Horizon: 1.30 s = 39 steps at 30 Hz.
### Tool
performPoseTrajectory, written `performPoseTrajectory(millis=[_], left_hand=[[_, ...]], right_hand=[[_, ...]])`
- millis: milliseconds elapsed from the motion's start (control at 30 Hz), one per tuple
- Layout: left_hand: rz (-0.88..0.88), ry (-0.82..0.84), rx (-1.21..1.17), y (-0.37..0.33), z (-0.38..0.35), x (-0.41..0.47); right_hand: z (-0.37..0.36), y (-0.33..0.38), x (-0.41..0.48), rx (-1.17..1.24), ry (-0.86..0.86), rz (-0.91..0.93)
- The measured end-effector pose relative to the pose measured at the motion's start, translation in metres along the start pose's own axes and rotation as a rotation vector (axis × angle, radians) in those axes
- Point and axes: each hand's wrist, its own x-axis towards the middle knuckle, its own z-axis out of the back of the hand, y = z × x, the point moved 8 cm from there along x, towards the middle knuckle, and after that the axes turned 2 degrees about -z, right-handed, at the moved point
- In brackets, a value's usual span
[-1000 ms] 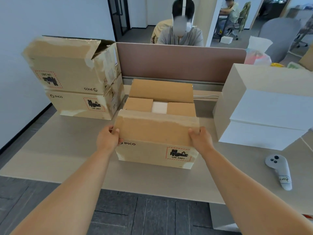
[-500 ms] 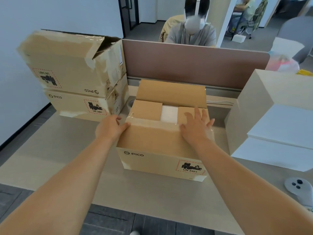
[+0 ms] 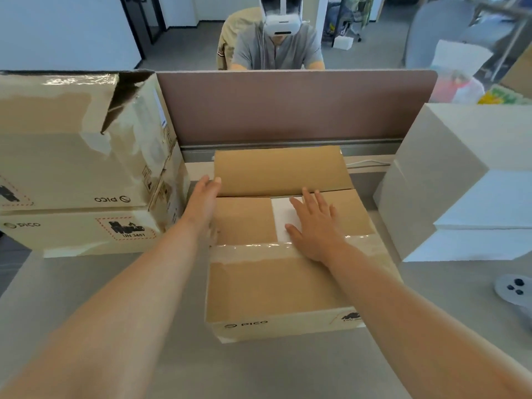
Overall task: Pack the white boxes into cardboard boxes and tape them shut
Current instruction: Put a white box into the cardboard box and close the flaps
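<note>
A pale grey surface [image 3: 446, 306] runs across the scene, backed at the far side by a brown divider panel [image 3: 288, 110]. Beyond the panel sits a person wearing a white headset [image 3: 283, 21]. On the left, two taped cardboard boxes [image 3: 72, 168] stand stacked. On the right stands a stack of large white boxes [image 3: 460, 182].

Between the stacks, in the middle of the surface, sits the open cardboard box [image 3: 273, 286]. Its near flap is folded down flat with a strip of clear tape along its edge. Its far flap [image 3: 279, 171] stands up, and the two side flaps are folded in. A white box [image 3: 280, 217] lies inside, showing in the gap between the side flaps.

The left hand [image 3: 203, 203] reaches along the box's left side. Its fingers are straight, their tips touch the far flap's left edge, and its grip is open. The right hand [image 3: 313, 226] lies flat across the white box and the right side flap, fingers spread, gripping nothing. A grey controller [image 3: 515, 289] lies at the right edge.
</note>
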Motion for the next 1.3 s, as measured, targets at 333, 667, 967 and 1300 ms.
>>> performPoseTrajectory(millis=[333, 667, 967, 1300], left_hand=[[-0.035, -0.014, -0.262, -0.006, -0.001, -0.021], [0.079, 0.054, -0.16, 0.028, -0.008, -0.051], [0.002, -0.127, -0.037, 0.026, -0.008, -0.047], [-0.041, -0.262, -0.035, 0.024, -0.011, -0.001]], right_hand=[[0.048, 0.015, -0.04, -0.144, -0.614, 0.133], [0.035, 0.016, -0.021, 0.065, -0.327, 0.126], [0.0, 0.012, 0.014, 0.012, 0.059, 0.046], [0.002, -0.004, 0.059, -0.035, 0.094, -0.068]])
